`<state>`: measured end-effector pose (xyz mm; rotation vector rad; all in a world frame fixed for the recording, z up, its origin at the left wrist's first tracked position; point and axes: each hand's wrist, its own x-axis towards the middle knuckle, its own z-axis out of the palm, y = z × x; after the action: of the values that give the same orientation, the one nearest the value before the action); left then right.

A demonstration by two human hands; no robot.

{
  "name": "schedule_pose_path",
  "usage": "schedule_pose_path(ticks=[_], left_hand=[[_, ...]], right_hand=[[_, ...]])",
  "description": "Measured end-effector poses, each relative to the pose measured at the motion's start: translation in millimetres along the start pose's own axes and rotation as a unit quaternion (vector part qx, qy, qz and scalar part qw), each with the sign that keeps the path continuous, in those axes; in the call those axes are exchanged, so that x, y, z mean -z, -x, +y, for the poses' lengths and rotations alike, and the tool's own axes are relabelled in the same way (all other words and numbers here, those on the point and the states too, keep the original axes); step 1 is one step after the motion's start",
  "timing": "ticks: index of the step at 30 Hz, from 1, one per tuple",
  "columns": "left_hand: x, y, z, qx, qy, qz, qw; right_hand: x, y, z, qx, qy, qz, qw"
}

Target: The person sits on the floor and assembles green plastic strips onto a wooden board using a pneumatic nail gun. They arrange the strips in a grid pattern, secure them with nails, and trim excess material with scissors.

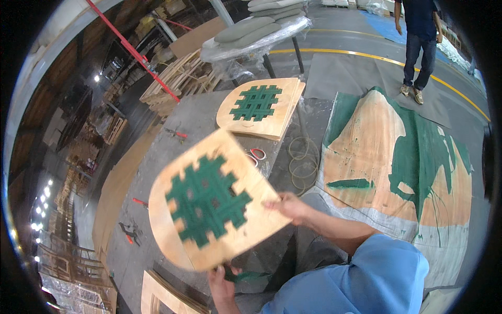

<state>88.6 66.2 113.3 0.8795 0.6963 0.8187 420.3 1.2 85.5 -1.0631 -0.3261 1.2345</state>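
I hold up a pale plywood panel [261,230], rounded at one end, with green webbing strips [209,199] woven across its middle. My right hand [290,208] grips the panel's right edge, thumb on top. My left hand [222,285] pinches its lower edge. Just right of the left hand is a green strip [253,276], partly in shadow. Beyond the raised panel lies a stack of similar panels [243,126], the top one also carrying green webbing. Near my left hand, several pale wooden frames [162,295] are piled at the table's front.
The grey worktable [157,172] holds red-handled scissors [257,154], black pliers [128,233] and coiled cord [304,165]. To the right spreads a large tan-and-green sheet [366,141]. Grey cushions [246,31] sit on a plastic-covered stand behind. A person [421,42] stands at far right.
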Motion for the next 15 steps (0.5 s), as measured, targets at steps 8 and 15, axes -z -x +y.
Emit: schedule_pose_path(ticks=[8,15], left_hand=[[-41,-4,-29,0.105,-0.194,0.060,0.974],[-4,13,-55,0.099,-0.739,-0.057,0.664]], right_hand=[[67,-99,-116,0.224,-0.090,0.128,0.962],[134,-178,-189,0.213,0.098,0.350,0.907]])
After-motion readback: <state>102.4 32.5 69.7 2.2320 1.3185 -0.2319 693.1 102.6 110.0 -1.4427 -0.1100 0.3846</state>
